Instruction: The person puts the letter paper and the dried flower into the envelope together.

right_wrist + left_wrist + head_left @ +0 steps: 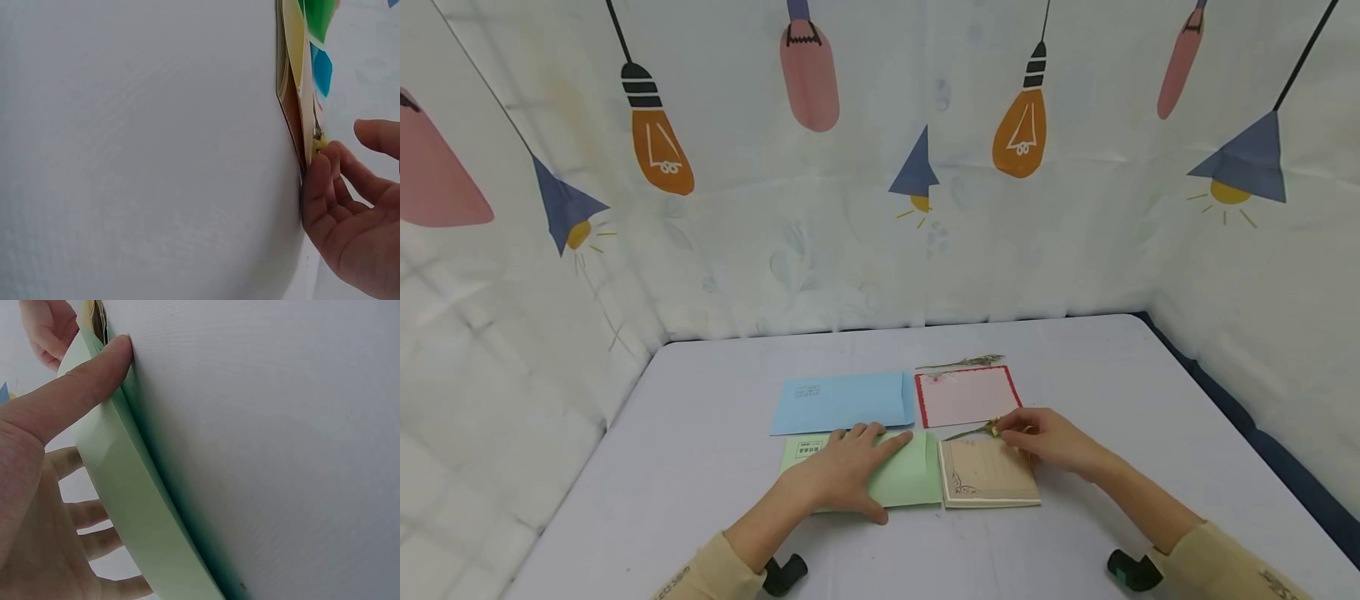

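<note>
My left hand (848,471) rests spread on a pale green envelope (913,471), which carries a small printed box at its upper left. In the left wrist view the thumb (94,381) lies along the envelope's edge. Beside it is a beige booklet (996,475) with a scroll ornament in one corner. My right hand (1056,437) is at the booklet's far right corner, its fingertips by a dried flower (977,431) with a yellow head. In the right wrist view the fingers (319,187) touch the booklet's edge, and the thumb stands apart from them.
Behind the green envelope lies a light blue envelope (842,404). A pale pink card (970,396) with a red border is to its right, and a dried sprig (977,362) lies along the card's far edge. A white cloth covers the table (700,417); patterned curtains (865,250) surround it.
</note>
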Motion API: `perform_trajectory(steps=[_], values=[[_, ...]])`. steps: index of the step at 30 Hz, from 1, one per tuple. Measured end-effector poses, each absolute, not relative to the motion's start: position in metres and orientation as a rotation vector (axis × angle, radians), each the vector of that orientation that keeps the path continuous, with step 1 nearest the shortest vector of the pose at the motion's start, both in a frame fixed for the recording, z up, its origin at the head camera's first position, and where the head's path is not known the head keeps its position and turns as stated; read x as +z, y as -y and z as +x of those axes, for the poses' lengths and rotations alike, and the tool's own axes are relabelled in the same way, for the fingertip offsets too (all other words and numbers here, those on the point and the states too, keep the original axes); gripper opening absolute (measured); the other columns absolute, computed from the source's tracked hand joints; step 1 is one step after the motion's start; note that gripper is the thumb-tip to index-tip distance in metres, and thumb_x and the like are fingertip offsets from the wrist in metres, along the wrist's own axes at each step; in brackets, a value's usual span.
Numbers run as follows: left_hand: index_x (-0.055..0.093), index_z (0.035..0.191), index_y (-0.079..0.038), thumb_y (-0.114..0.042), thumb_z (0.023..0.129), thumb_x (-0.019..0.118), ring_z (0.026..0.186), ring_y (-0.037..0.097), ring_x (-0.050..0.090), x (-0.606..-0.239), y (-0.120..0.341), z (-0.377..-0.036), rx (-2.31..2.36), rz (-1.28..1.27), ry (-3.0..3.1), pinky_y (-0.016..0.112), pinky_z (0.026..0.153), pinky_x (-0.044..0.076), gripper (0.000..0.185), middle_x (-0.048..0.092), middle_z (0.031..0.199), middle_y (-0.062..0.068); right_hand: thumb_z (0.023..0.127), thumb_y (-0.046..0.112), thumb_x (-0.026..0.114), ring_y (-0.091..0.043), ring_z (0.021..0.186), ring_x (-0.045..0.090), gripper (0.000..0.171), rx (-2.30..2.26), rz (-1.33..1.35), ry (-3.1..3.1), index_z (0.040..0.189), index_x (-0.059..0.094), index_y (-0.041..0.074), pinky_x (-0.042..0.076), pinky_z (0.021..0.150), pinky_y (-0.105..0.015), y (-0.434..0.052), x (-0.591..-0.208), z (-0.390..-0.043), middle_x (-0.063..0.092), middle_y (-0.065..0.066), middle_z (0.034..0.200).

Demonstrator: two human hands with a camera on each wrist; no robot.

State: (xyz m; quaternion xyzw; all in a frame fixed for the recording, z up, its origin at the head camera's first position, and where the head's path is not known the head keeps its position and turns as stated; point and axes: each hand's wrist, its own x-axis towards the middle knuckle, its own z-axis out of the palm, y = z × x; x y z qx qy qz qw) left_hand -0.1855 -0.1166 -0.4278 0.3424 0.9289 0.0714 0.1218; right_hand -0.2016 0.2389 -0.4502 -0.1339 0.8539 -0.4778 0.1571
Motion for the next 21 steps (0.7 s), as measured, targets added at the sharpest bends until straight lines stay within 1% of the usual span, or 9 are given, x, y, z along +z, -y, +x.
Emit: perform_trajectory(steps=[11, 21], values=[[0.034, 0.162, -0.026, -0.055, 0.073, 0.089, 0.135, 0.032, 0.044, -0.4280, 0.1164, -0.1861, 0.202, 1.009, -2.711, 0.061, 0.105, 0.038, 0.108, 0.044, 0.150, 0.011, 0.100, 0.021, 0.068, -0.021, 0.076, 0.057, 0.025, -1.330, -0.318, -2.474, 0.116, 0.068, 0.001, 0.051, 0.061, -0.030, -0.2434, -0.4475, -0.2009, 0.064, -0.007, 0.100], [0.034, 0.162, -0.026, -0.056, 0.073, 0.089, 0.135, 0.032, 0.044, -0.4287, 0.1167, -0.1863, 0.180, 1.010, -2.712, 0.060, 0.105, 0.038, 0.108, 0.044, 0.149, 0.010, 0.100, 0.019, 0.067, -0.023, 0.078, 0.057, 0.024, -1.324, -0.351, -2.484, 0.116, 0.068, 0.001, 0.051, 0.061, -0.031, -0.2473, -0.4506, -0.2008, 0.064, -0.007, 0.100]])
